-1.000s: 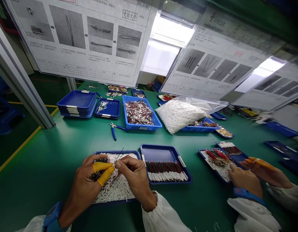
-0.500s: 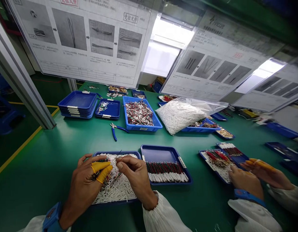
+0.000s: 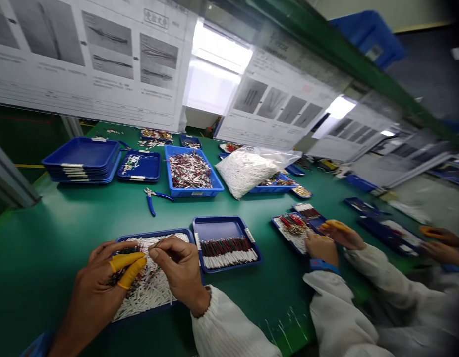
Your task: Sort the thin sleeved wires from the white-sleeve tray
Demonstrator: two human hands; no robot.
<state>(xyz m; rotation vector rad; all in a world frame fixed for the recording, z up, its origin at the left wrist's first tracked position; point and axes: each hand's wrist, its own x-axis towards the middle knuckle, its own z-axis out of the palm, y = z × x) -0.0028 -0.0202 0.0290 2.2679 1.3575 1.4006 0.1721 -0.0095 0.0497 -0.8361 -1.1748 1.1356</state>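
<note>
My left hand [image 3: 103, 282], with yellow finger cots on thumb and forefinger, is closed in a pinch over a blue tray [image 3: 192, 233] of short white sleeves [image 3: 155, 292]. A bunch of thin dark wires [image 3: 113, 277] shows under its fingers, partly hidden by them. Close beside it, my right hand [image 3: 179, 267] pinches a thin dark wire [image 3: 159, 242] between thumb and forefinger. The fingertips of both hands nearly meet. To the right, a second blue tray [image 3: 218, 225] holds a row of red, green and dark wires with white sleeved ends [image 3: 229, 253].
Blue-handled cutters [image 3: 151, 201] lie behind the trays. Farther back are stacked blue trays [image 3: 81, 158], a blue bin [image 3: 216, 184] of sleeved wires and a plastic bag [image 3: 248, 171] of white sleeves. A co-worker's hands [image 3: 322, 248] work at right. Printed sheets [image 3: 84, 94] hang above.
The view has swung right, so the table's contents sit farther left and another person's hands show at far right. The dark wire's tip no longer sticks up above my right fingers.
</note>
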